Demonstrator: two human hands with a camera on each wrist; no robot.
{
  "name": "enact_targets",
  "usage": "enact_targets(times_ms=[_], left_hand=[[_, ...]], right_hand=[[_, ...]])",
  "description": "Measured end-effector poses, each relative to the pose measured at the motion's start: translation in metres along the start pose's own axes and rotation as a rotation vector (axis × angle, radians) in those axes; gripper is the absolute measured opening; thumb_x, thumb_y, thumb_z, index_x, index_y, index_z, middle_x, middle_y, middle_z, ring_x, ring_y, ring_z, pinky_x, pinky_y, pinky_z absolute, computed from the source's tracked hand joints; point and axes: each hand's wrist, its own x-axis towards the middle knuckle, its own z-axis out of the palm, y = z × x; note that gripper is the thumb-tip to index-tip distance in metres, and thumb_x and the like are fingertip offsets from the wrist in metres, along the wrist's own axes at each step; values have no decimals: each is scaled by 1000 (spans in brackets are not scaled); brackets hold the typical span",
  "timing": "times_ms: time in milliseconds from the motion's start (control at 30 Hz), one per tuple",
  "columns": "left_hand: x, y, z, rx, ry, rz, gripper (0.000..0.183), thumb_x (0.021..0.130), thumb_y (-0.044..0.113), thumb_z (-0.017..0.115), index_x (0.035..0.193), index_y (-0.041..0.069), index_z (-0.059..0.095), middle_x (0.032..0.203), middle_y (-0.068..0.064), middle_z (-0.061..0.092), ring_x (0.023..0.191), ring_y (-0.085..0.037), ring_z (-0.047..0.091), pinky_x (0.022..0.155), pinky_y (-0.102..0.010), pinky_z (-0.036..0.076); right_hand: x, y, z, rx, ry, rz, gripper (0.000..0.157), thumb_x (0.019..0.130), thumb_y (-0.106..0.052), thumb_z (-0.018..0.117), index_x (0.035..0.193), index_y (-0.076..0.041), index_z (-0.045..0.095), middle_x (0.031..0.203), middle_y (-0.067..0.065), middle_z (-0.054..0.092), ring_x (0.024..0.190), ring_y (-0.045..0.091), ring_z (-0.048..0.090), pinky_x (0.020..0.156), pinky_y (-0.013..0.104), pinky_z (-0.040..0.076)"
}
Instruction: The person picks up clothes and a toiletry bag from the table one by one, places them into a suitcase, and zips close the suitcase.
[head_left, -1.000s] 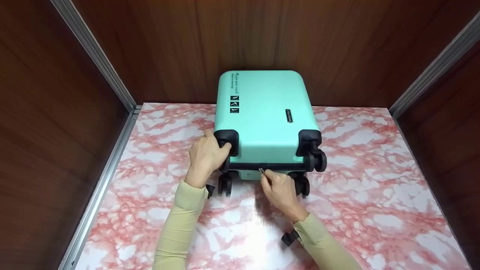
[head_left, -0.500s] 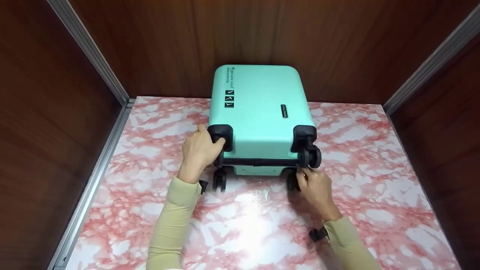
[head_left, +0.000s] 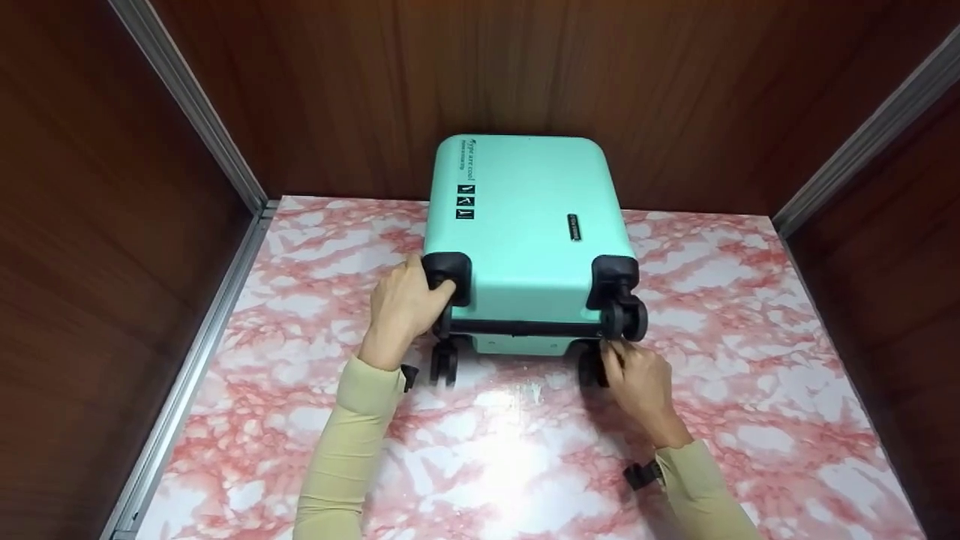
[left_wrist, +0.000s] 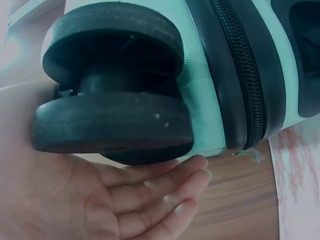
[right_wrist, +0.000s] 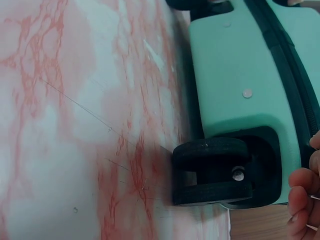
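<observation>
From where I stand, the mint-green hard-shell suitcase (head_left: pixel 525 210) lies flat in the middle of the frame, on the pink-and-white marbled worktop (head_left: pixel 750 360), its wheeled end turned toward the person. The left hand (head_left: pixel 405 304) holds the suitcase's upper left caster (left_wrist: pixel 115 125), thumb on one side and the other fingers along the other. The right hand (head_left: pixel 641 379) is at the black-edged zipper seam (head_left: pixel 517 328), just above the lower right caster (right_wrist: pixel 212 195), its fingers drawn together in a narrow pinch, apparently on a zipper pull.

The step in hand looks to be working the zipper round this corner. To do it well, I'd keep the left hand's hold firm so that the shell doesn't roll or slide, and draw the pull along the line of the teeth rather than outward. The bend is the likeliest place to snag, so a slow, even pull should serve best there, with the knuckles kept clear of the upper right caster (head_left: pixel 624 319) overhead.

The pull itself I can't make out: the right fingers cover it, and the right wrist view cuts most of them off at its right edge. The left thumb is lost behind the wheel in the left wrist view. The suitcase's far end and underside are out of sight, and I can't tell how much of the zipper is fastened.
</observation>
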Motion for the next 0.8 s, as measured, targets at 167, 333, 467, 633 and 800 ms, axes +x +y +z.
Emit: enact_targets(times_ms=[167,333,467,633,800], left_hand=[[0,0,0,-9,-7,-4,72,91,46,59,138,-8,51,117,-27,65,103,-45,64,85,-53,51],[0,0,-1,-13,-12,-5,73,91,46,60,139,-8,50,119,-27,65,105,-45,63,86,-53,50],[0,-1,-1,-18,-12,0,72,91,46,61,139,-7,50,119,-26,65,105,-44,63,86,-53,50],[1,-1,-1,-28,-16,2,72,91,44,60,141,-7,49,121,-27,64,105,-45,63,87,-52,50],[1,-1,-3,-29,-17,2,71,91,44,60,140,-6,50,121,-27,64,104,-45,64,86,-53,50]], right_hand=[[0,1,0,6,-2,0,33,96,-12,63,66,-14,50,53,-2,36,44,22,42,38,48,37],[0,2,0,13,6,-6,36,96,-14,62,64,-16,46,53,-2,36,44,20,40,38,46,36],[-1,4,-2,28,10,4,39,96,-15,62,61,-18,44,54,-4,33,45,17,36,39,42,33],[-1,8,-5,30,17,26,39,94,-15,63,60,-18,44,54,-4,35,45,20,38,40,43,34],[0,14,-10,12,22,18,39,92,-14,66,60,-16,44,53,-2,39,45,24,47,42,46,36]])
